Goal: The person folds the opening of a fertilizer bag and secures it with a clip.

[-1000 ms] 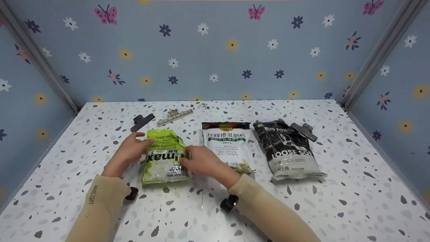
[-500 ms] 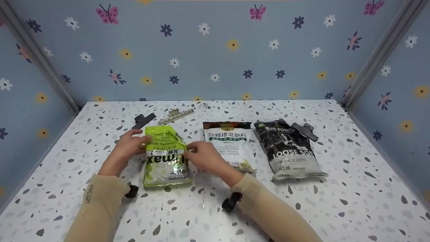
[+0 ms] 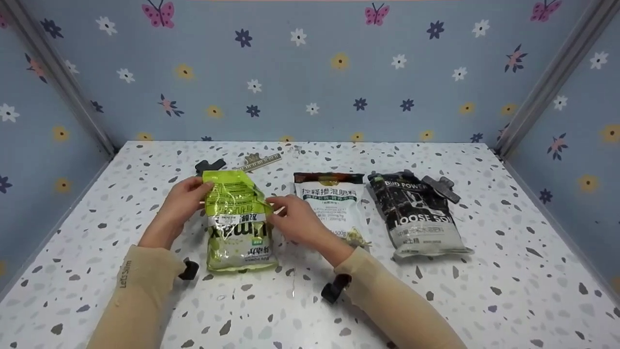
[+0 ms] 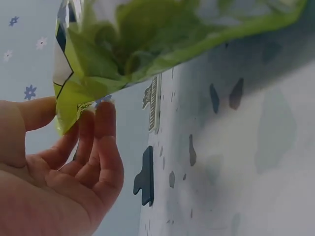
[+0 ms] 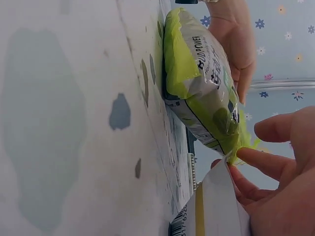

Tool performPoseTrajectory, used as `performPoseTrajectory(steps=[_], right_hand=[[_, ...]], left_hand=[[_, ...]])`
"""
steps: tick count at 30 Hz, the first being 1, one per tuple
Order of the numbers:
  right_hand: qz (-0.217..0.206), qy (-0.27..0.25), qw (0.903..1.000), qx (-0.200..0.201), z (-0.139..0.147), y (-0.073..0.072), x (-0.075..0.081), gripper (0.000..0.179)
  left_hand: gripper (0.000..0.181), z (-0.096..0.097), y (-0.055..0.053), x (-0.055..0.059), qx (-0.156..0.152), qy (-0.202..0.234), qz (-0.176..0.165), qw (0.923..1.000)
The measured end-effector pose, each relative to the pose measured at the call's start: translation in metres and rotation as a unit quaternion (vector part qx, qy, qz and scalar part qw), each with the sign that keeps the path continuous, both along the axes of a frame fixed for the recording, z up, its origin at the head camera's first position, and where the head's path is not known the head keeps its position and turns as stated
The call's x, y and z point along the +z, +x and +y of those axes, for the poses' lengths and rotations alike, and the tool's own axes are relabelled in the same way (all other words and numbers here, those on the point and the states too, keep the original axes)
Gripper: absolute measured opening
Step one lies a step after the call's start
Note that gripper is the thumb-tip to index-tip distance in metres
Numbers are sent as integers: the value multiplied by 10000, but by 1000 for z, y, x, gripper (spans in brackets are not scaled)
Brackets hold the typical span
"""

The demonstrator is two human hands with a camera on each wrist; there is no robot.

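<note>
Since a second ago the folded top of the crinkly lime-green plastic pouch (image 3: 237, 220) has lifted and opened out away from the person; both hands have travelled up with it, from mid-bag to the top corners. The pouch's lower half lies flat on the speckled white terrazzo-pattern tabletop (image 3: 484, 291), left of the other two bags.

Left hand (image 3: 181, 203): thumb and fingertips (image 4: 101, 120) pinch the top left corner, fingers close together. Right hand (image 3: 295, 220): fingertips (image 5: 261, 162) pinch the top right corner, with the other fingers loosely curled.

Just right of the pouch lies a white plastic bag with a dark top band (image 3: 332, 206), the right wrist resting over its lower part. Further right lies a black-and-grey plastic bag (image 3: 416, 215) with a dark grey plastic clip (image 3: 440, 188) at its top corner. Behind the pouch are another dark clip (image 3: 209, 166) and a pale ruler-like clip (image 3: 259, 162).

Risks, as a judgement: each grip is only a corner pinch on slick film, so one corner may slip and the top flop back. If the mouth is unsealed, lifting further could tip contents out.

Writing: the pouch shows "max" upside down, and the right wrist view reads "BUD POWER". The black bag reads "BUD POWER" and "LOOSE SOIL", partly creased. The white bag has Chinese characters and "500g". The left sleeve (image 3: 131, 286) reads "Let's Slim".
</note>
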State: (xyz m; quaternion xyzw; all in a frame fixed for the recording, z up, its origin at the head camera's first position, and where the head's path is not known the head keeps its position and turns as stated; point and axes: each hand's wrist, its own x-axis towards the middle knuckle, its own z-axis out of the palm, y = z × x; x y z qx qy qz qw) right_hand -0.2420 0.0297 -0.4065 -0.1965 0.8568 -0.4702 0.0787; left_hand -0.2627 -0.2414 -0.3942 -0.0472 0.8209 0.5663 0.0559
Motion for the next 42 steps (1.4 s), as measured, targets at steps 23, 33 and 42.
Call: performPoseTrajectory(steps=[23, 33, 42], right_hand=[[684, -500, 9963, -143, 0, 3, 3, 17], [623, -491, 9968, -24, 6, 4, 14, 12], [513, -648, 9966, 54, 11, 5, 24, 11]], left_hand=[[27, 4, 20, 24, -8, 600, 2007, 9778], [19, 5, 21, 30, -31, 706, 2201, 9729], [31, 12, 26, 43, 38, 835, 2387, 9675]])
